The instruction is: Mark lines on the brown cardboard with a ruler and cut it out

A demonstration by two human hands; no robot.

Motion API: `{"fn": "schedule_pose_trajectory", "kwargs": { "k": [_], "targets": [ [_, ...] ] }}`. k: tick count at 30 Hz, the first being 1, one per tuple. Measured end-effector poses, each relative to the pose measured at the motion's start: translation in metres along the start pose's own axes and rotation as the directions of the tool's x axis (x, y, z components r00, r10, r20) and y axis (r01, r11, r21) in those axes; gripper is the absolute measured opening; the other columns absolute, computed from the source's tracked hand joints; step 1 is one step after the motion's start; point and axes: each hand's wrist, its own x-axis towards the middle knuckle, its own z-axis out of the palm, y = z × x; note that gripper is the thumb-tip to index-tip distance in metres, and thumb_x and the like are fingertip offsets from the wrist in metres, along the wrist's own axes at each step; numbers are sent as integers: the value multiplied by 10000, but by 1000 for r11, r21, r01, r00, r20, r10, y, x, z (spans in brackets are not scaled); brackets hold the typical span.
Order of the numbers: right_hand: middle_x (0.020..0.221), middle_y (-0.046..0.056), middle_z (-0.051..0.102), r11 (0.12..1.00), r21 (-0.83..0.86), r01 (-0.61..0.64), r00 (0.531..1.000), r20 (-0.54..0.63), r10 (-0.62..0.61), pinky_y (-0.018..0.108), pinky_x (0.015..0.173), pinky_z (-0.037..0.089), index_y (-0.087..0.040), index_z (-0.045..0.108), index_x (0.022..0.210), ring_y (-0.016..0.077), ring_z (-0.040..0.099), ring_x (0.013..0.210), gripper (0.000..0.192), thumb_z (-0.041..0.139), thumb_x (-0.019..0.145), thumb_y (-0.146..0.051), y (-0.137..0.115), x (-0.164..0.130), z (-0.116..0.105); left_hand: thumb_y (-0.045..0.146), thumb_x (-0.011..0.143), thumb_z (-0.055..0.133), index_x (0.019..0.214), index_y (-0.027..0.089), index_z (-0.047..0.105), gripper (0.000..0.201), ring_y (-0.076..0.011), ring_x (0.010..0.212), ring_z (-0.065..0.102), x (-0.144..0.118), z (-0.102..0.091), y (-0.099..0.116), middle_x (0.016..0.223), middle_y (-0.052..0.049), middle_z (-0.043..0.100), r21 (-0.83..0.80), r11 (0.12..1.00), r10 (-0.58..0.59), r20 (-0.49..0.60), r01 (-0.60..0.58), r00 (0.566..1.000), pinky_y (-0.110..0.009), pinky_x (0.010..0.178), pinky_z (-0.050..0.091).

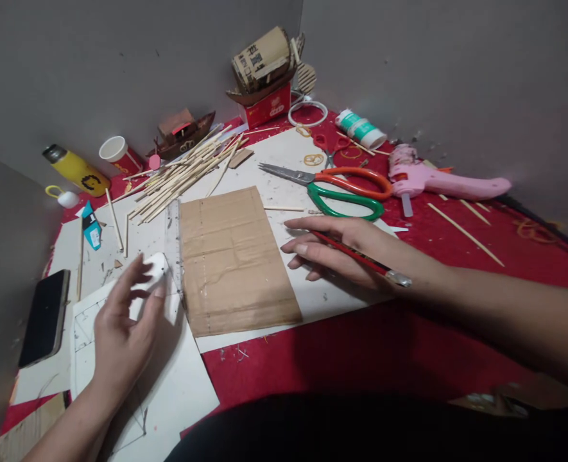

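My right hand holds a red pencil between thumb and fingers, near the right edge of a brown cardboard piece. Small pencil marks show on the cardboard, which lies flat on white sheets. My left hand hovers left of the cardboard, thumb and fingers curved apart. Just past its fingertips is a white round-edged piece; I cannot tell if they touch. A clear ruler lies along the cardboard's left edge. Under the left hand is white paper with drawn lines.
Scissors and a pink glue gun lie to the right. Thin wooden sticks are heaped behind the cardboard. A phone, yellow bottle, paper cup and cardboard boat model stand or lie around the edges.
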Motion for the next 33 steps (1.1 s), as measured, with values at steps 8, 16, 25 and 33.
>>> {"fn": "schedule_pose_trajectory", "kwargs": {
  "k": [8,16,25,33],
  "targets": [
    [1095,168,715,992,121,-28,1000,5,28,268,578,642,-88,546,1344,233,728,860,547,683,871,-327,-3,-2,4,412,730,841,1239,162,675,591,-165,785,649,6,5,17,1104,-98,720,-269,837,-375,350,476,858,-245,602,501],
    [741,22,704,878,473,-68,997,7,73,242,537,511,-155,679,1129,154,645,630,458,785,694,-246,7,7,16,356,672,872,1035,146,755,435,-201,795,696,-1,14,33,916,-97,758,-430,724,-303,504,539,809,-317,788,536],
    [1064,42,776,803,531,271,962,-175,-209,388,966,509,-238,715,1117,230,695,1062,477,850,663,-292,-11,-10,13,341,713,851,1203,192,697,535,-311,1139,662,-39,18,64,1188,-109,736,-554,704,-115,529,445,841,-433,992,512],
    [880,8,778,816,540,205,964,32,-263,318,772,564,-222,747,882,208,724,803,341,768,759,-540,-27,-33,12,307,760,823,1384,207,584,676,-333,1198,640,-46,23,74,1234,-109,725,-637,694,-44,426,335,903,-448,1011,523]
  ]
}}
